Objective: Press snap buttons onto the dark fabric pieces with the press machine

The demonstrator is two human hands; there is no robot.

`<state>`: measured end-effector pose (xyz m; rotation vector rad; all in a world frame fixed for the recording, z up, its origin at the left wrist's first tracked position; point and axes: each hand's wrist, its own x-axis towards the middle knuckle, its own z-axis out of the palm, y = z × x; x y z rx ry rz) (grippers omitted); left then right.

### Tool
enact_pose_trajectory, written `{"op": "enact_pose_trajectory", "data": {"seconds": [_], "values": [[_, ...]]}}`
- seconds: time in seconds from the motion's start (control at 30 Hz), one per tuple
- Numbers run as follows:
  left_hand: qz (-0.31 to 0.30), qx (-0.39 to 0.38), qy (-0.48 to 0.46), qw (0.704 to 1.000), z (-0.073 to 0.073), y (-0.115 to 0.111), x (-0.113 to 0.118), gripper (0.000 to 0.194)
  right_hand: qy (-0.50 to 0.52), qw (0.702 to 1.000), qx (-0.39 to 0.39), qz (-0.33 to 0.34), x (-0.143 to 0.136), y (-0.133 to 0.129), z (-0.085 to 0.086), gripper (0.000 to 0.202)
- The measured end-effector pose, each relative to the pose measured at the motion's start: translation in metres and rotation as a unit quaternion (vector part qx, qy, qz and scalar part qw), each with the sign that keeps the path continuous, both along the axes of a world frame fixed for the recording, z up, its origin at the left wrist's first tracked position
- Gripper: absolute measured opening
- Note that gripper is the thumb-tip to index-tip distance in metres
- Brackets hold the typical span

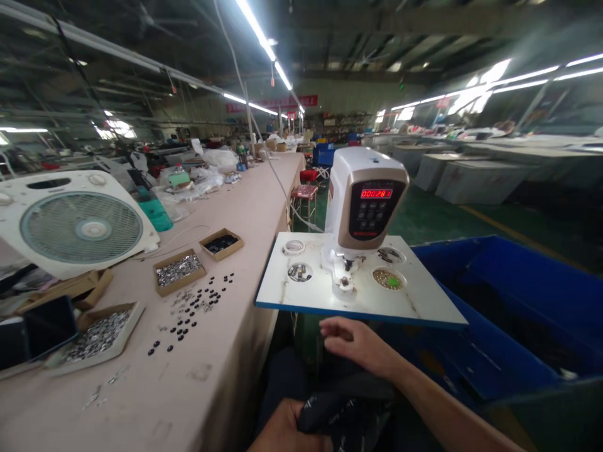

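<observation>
My left hand (289,430) is closed on a dark cloth (346,417) with small white marks, low in the head view over my lap. The cloth's full shape is hidden in shadow. My right hand (355,344) hangs above the cloth, just in front of the blue edge of a white machine table (282,285). Its fingers are loosely bent and apart, and I see nothing in them. Behind it stands a white and gold snap-press machine (336,207) with a lit red display. Round wells in its table hold small metal parts (387,279).
On the long bench (254,213) to my left are boxes of metal fasteners (179,270), a box of black caps (220,243), scattered black caps (191,314) and a box fan (85,220). A large blue bin (518,276) stands to the right. A red stool (305,191) is behind.
</observation>
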<state>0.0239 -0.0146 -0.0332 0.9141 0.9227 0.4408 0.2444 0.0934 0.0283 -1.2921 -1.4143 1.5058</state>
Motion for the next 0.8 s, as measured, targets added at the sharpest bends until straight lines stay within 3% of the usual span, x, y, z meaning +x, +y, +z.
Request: {"op": "enact_pose_trajectory", "data": {"seconds": [0.07,0.13,0.17,0.23,0.3,0.33,0.53,0.8], "values": [[0.024,0.010,-0.011,1.000,0.004,0.004,0.001,0.050,-0.107,0.977,0.094,0.158,-0.004,-0.031,0.001,0.068],[0.018,0.049,0.018,0.998,0.014,0.011,0.000,0.047,-0.165,0.950,0.120,0.236,-0.006,-0.049,0.001,0.081],[0.004,0.072,0.037,0.997,0.019,0.016,-0.001,0.045,-0.174,0.946,0.103,0.252,-0.006,-0.053,0.001,0.076],[-0.043,0.109,0.067,0.991,0.032,0.026,-0.004,0.041,-0.172,0.945,0.060,0.272,-0.005,-0.055,0.001,0.045],[-0.084,0.132,0.082,0.984,0.043,0.036,-0.006,0.033,-0.162,0.948,0.040,0.272,-0.002,-0.052,0.003,0.015],[-0.098,0.140,0.087,0.982,0.048,0.040,-0.006,0.029,-0.162,0.949,0.043,0.266,0.000,-0.050,0.004,0.012],[-0.109,0.175,0.104,0.973,0.053,0.061,0.005,0.026,-0.190,0.962,0.079,0.180,0.011,-0.049,0.003,0.020],[-0.056,0.084,0.073,0.992,0.048,0.072,0.033,0.034,-0.165,0.977,0.067,0.116,0.027,-0.047,-0.013,0.018]]}}
